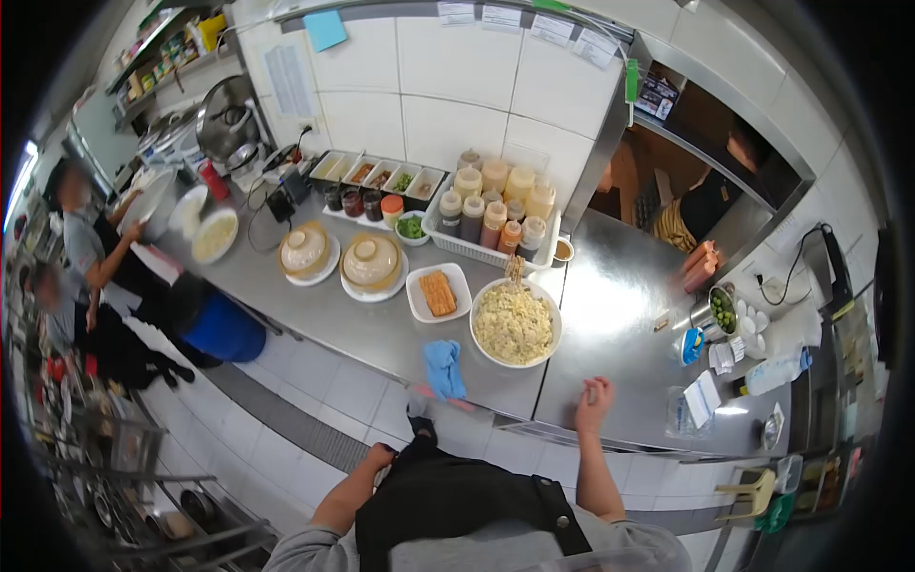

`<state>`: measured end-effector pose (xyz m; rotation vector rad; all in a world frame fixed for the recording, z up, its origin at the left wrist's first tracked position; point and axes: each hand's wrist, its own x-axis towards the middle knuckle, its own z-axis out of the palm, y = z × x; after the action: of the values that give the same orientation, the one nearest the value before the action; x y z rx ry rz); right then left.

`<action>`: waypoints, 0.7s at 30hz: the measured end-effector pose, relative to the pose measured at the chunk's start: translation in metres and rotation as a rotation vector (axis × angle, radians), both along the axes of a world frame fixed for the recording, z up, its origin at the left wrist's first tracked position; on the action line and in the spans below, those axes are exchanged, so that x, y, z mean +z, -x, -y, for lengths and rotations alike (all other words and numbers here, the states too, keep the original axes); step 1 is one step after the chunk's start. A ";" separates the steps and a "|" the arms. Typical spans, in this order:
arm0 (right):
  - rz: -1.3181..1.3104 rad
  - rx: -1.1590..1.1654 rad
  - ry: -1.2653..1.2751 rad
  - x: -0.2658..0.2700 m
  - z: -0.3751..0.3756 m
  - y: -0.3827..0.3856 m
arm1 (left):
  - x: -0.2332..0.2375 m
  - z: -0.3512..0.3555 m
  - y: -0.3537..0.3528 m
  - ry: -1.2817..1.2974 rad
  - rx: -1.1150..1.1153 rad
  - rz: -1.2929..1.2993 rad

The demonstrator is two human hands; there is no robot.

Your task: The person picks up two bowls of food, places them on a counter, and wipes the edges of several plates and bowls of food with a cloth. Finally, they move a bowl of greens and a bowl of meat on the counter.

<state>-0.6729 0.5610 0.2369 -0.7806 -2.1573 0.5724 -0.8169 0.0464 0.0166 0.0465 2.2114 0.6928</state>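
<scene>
My right hand [595,404] is over the steel counter's front edge, fingers loosely bent, with nothing visible in it. Low beside my dark apron is my left hand [380,457], its fingers curled closed; whatever may be inside is hidden. On the counter ahead stands a large white bowl [474,332] heaped with a pale yellow chopped mixture [513,324]. A utensil [516,271] rests at its back rim. Left of it, a white square dish [414,307] holds a browned rectangular piece of food [438,294]. A blue cloth [443,369] hangs over the counter's edge.
Two lidded clay pots [372,261] sit on plates to the left. Behind are a basket of squeeze bottles [493,224] and a topping tray [381,178]. At right lie papers [702,399] and a can of green fruit [721,310]. Co-workers [91,248] stand at left near a blue barrel [224,329].
</scene>
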 end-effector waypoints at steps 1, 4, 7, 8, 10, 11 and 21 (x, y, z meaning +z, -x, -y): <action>-0.009 -0.063 0.007 -0.001 -0.005 0.004 | 0.004 0.004 0.016 0.067 -0.039 0.125; 0.059 -0.308 -0.041 0.003 -0.015 0.024 | -0.041 0.054 0.054 0.047 -0.475 -0.166; 0.240 -0.557 -0.076 -0.005 -0.020 0.042 | -0.036 0.082 0.092 0.215 -0.928 -0.483; 0.312 -0.632 -0.078 -0.010 -0.021 0.048 | -0.033 0.089 0.101 0.267 -0.891 -0.438; 0.437 -0.673 -0.062 -0.012 -0.028 0.061 | -0.014 0.096 0.112 0.226 -0.542 -0.265; 0.498 -0.691 -0.056 -0.012 -0.031 0.066 | -0.004 0.096 0.118 0.183 -0.397 -0.192; 0.644 -0.737 -0.048 -0.015 -0.039 0.077 | -0.023 0.104 0.160 0.157 -0.397 0.076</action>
<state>-0.7495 0.6000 0.2223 -1.7976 -2.1699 -0.1435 -0.9773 -0.0572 -0.0061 0.3630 2.0899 0.2954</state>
